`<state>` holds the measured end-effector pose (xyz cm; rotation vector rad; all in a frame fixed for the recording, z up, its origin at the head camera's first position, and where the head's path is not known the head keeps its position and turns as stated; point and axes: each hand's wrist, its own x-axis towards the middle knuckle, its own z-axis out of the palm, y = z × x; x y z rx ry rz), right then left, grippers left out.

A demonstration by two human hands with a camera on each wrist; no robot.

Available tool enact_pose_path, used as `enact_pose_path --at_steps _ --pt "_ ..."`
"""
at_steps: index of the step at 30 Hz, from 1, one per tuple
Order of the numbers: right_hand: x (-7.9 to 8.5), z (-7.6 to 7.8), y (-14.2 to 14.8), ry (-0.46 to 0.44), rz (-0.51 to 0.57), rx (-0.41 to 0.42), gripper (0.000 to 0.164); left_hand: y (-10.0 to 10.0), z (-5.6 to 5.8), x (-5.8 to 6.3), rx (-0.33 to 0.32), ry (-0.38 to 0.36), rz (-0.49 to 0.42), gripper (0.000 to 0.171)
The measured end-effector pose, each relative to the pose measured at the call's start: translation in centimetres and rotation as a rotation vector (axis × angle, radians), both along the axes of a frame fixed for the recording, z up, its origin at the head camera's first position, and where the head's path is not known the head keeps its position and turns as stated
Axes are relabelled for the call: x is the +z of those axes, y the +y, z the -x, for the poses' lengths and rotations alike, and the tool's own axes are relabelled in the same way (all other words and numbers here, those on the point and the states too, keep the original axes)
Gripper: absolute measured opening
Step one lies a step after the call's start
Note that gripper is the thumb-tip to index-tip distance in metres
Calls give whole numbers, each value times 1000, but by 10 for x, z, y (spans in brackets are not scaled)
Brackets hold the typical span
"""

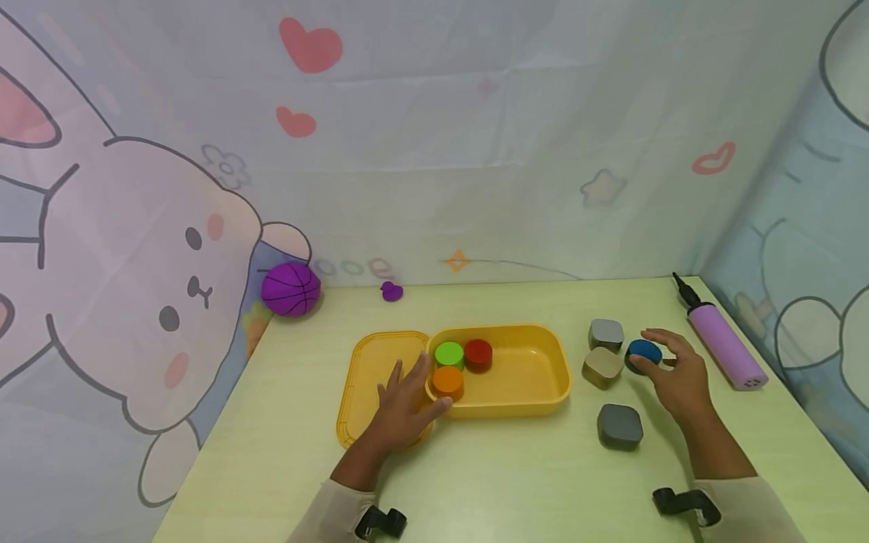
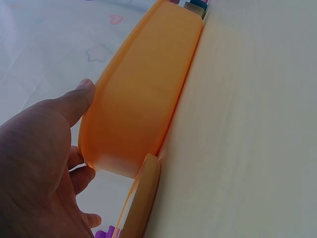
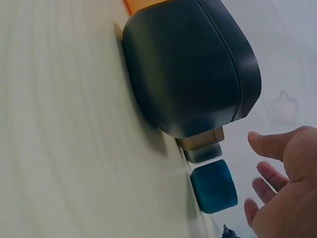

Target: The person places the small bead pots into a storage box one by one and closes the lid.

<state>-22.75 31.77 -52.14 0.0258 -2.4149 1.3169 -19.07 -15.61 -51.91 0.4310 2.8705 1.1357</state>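
Observation:
My left hand spreads over the left end of a yellow box, thumb and fingers at its rim and straight rather than curled. Inside the box, toward its left side, sit a green round block, a red round block and an orange round block. Partly under that hand lies a yellow lid. My right hand reaches around a blue round block on the table. In the right wrist view, a gap shows between its parted thumb and fingers and the blue block.
Left of the blue block stand a light grey block and a beige block; a dark grey block is nearer me. A purple hand pump lies at the right edge. Farther back are a purple ball and a purple duck.

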Motion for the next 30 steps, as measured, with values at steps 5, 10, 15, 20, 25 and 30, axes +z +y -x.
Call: enact_pose_path --at_steps 5,10,15,20,25,30 --pt "-4 1 4 -57 10 -8 49 1 0 0 -5 2 -2 90" --pt "-9 3 9 -85 26 -21 48 1 0 0 -6 0 -1 90" --pt "-18 7 14 -184 46 -17 53 0 0 0 -2 2 7 90" --pt "-22 8 15 -244 71 -30 57 0 -1 3 -7 -1 2 90" --pt "-21 8 15 -267 77 -46 55 0 -1 4 -4 -1 -3 90" --pt "-21 8 14 -293 64 -61 53 1 -1 3 0 -5 -3 90"
